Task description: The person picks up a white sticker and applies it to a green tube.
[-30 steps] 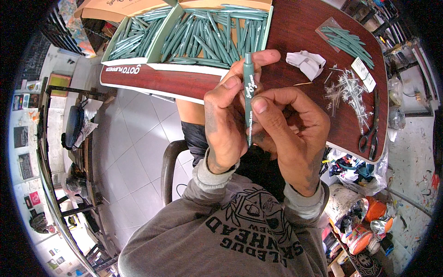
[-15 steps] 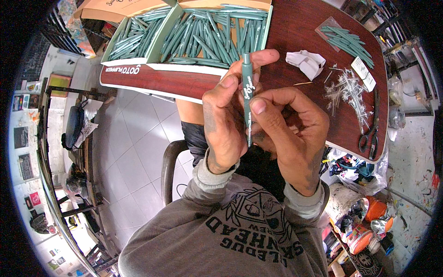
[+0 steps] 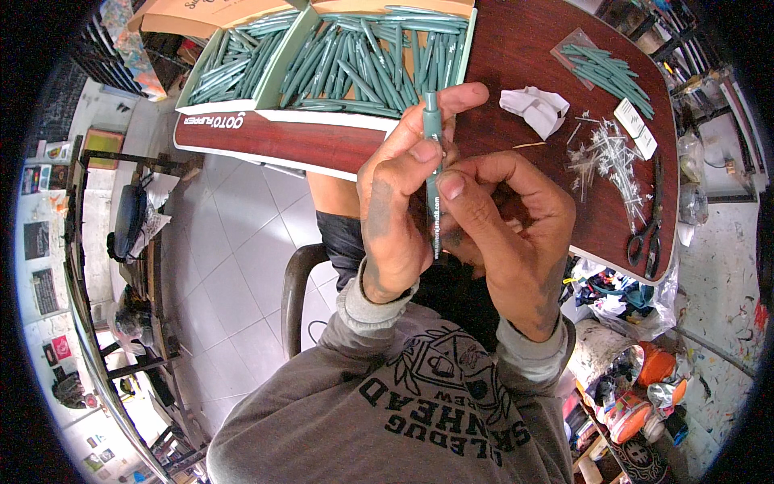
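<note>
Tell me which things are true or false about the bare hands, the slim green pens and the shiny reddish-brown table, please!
1. The left hand has its thumb across one slim green pen. True.
2. The right hand holds the long black scissors. False: its thumb is at the pen; the scissors lie on the shiny reddish-brown table.
3. The open pale-green cardboard boxes hold many green pens. True.
4. The crumpled white wad is inside a box. False: it lies on the table.
</note>
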The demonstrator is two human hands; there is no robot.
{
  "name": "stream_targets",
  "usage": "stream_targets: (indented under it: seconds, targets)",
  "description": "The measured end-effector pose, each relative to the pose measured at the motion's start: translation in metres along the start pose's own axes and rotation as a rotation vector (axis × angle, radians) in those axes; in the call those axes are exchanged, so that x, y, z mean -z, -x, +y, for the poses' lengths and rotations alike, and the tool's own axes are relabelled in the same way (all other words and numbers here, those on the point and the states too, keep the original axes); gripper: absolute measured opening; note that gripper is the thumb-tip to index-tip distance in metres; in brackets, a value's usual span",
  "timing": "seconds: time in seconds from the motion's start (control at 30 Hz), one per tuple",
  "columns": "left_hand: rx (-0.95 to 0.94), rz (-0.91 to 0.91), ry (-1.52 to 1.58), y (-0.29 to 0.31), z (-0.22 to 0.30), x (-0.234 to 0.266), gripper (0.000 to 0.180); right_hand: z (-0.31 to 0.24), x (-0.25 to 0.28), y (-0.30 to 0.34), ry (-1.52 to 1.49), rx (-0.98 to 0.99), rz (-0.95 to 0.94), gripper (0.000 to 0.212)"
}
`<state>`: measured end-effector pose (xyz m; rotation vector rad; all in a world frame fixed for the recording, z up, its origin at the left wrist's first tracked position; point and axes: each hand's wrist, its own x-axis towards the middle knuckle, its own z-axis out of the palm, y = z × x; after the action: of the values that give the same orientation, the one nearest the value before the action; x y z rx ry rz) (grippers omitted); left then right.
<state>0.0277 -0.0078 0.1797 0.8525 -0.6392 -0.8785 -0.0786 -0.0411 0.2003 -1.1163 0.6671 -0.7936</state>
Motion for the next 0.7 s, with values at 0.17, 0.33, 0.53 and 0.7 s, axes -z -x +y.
stream_targets:
  seconds: [0.17,0.33,0.53,0.7]
  targets:
    - [-0.02,0.025,0.001,0.0003,-0.0055,0.0039,0.049,0.0009,0.002,-0.0001,-0.022,-0.007,-0.02,0.008]
    - [-0.102,0.053,-0.026,-0.0007,-0.0076,0.002,0.046,0.0015,-0.0024,0.0002,-0.027,0.016,-0.004,0.007]
    - [-0.066,0.036,0.068,-0.0007,-0.0086,0.0045,0.045,0.0084,-0.0053,-0.0024,-0.03,0.117,-0.025,0.009]
    - [-0.082,0.048,0.074,-0.0008,-0.0079,0.0031,0.045,0.0067,-0.0048,-0.0013,0.047,0.067,0.009,0.009]
